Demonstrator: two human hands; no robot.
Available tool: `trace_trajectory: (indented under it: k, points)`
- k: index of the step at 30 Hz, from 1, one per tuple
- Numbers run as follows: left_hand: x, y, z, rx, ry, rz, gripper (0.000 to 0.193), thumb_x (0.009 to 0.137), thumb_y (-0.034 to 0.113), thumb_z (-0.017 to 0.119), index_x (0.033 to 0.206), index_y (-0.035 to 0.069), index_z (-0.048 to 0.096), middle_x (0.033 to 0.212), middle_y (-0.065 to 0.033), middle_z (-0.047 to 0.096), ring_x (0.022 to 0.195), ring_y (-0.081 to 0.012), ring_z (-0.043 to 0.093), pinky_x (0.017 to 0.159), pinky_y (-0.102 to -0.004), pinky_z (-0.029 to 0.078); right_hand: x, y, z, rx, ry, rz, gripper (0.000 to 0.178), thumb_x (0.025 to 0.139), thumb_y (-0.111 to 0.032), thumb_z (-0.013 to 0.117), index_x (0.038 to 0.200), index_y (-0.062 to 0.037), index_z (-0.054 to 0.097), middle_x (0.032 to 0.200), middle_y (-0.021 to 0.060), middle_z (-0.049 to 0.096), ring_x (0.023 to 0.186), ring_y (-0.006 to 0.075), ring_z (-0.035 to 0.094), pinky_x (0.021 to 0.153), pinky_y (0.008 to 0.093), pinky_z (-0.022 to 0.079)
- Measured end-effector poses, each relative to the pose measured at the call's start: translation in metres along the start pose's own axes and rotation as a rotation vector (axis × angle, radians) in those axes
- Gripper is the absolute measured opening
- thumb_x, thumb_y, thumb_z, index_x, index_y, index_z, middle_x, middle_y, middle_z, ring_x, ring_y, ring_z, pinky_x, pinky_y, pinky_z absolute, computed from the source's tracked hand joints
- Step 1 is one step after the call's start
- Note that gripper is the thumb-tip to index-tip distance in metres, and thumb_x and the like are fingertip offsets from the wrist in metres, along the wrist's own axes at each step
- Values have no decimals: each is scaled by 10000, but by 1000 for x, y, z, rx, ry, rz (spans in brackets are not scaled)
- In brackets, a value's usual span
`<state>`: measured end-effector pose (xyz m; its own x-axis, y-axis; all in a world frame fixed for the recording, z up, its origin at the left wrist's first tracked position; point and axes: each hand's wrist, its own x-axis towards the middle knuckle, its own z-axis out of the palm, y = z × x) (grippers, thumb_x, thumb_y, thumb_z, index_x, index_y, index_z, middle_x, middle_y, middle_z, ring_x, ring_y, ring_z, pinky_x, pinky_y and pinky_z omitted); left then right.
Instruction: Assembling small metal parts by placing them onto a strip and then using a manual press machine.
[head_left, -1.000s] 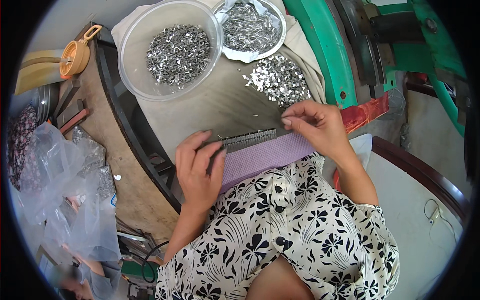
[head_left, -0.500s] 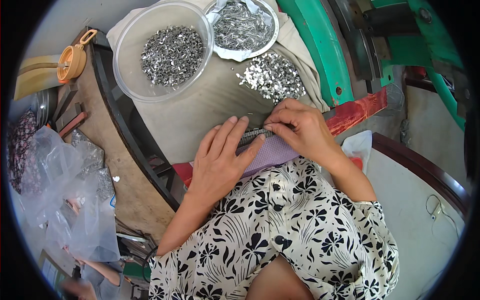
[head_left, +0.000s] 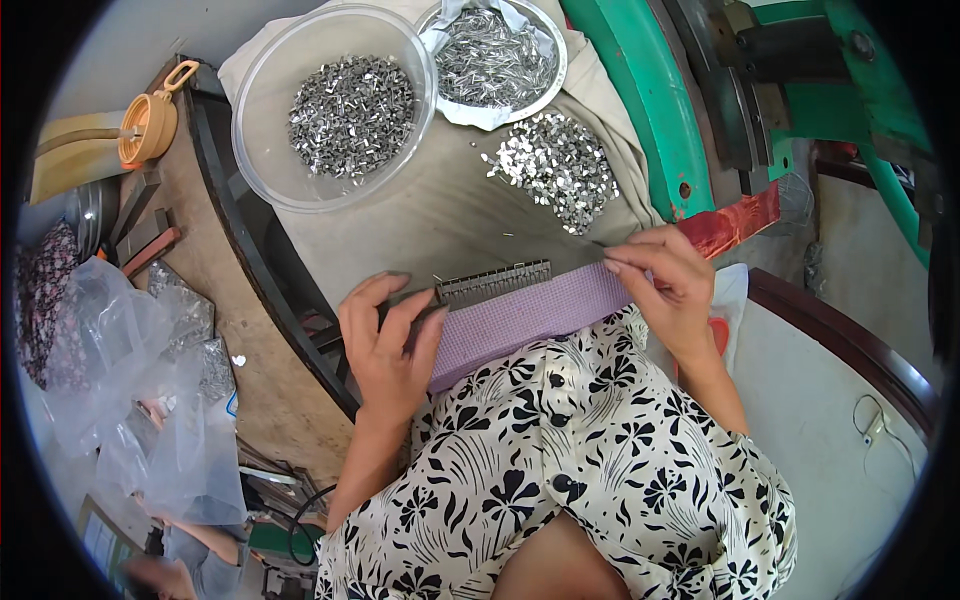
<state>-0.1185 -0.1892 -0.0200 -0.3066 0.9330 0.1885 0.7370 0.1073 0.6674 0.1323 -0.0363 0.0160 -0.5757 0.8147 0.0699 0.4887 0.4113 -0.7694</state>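
Observation:
A narrow dark metal rack with a row of fine teeth [head_left: 495,283] lies along the far edge of a purple checked cloth pad [head_left: 530,312] in front of me. My left hand [head_left: 388,345] is at the rack's left end, fingers bent and apart, with the index fingertip beside the rack. My right hand [head_left: 662,285] is at the pad's right end, thumb and index finger pinched together; what is between them is too small to make out. Beyond the rack is a loose pile of small shiny metal pieces [head_left: 560,170].
A clear round tub [head_left: 245,150] of small metal pieces and a lined metal bowl [head_left: 560,75] of thin metal pins stand at the back. Green machinery [head_left: 640,110] borders the right. At left are a wooden bench [head_left: 265,350], plastic bags [head_left: 180,430] and an orange lid [head_left: 150,130].
My hands have drawn apart, the left leftward and the right rightward, away from the middle of the rack. More of the rack and purple pad now shows between them.

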Motion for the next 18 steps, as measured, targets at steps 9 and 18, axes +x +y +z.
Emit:
trace_trajectory:
  k: [9, 18]
  points:
    - [-2, 2, 4, -35, 11, -79, 358, 677, 33, 829, 1013, 42, 706, 1137, -130, 630, 1061, -315, 572, 902, -398, 459, 18, -16, 38, -274, -45, -435, 216, 677, -123, 813, 886, -129, 757, 840, -11, 615, 694, 189, 562, 593, 327, 424]
    - [-1, 2, 6, -13, -2, -97, 368, 672, 87, 839, 1022, 67, 728, 1144, -95, 615, 1089, -314, 546, 925, -419, 423, 26, -16, 48, -322, -132, -460, 211, 649, -143, 812, 835, -134, 714, 840, -14, 609, 730, 195, 565, 628, 337, 425]
